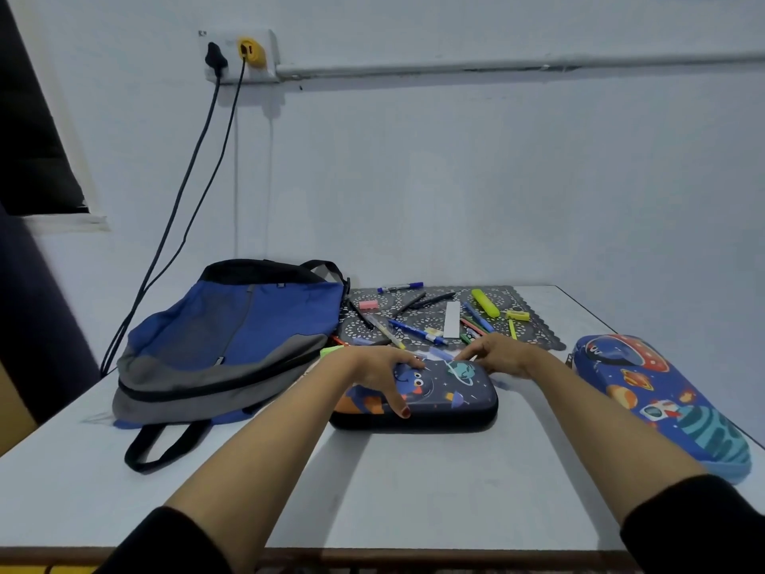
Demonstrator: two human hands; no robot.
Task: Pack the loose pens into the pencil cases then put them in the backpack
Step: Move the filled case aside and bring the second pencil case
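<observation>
A dark blue pencil case point(447, 397) with space cartoons lies closed in the middle of the table. My left hand point(383, 372) grips its left end, thumb down the front and fingers over the top. My right hand point(499, 354) holds its far right corner, fingers curled at the back edge. Behind it, loose pens point(418, 331), markers and a yellow highlighter point(485, 302) lie scattered on a dark patterned mat point(534, 331). A second, lighter blue pencil case point(662, 401) lies at the right. The blue and grey backpack point(232, 341) lies flat at the left.
The white table point(414, 482) stands against a wall. Two black cables point(194, 167) hang from a wall socket down behind the backpack. A pink eraser point(367, 304), a white ruler point(452, 319) and a yellow sharpener point(517, 314) also lie on the mat.
</observation>
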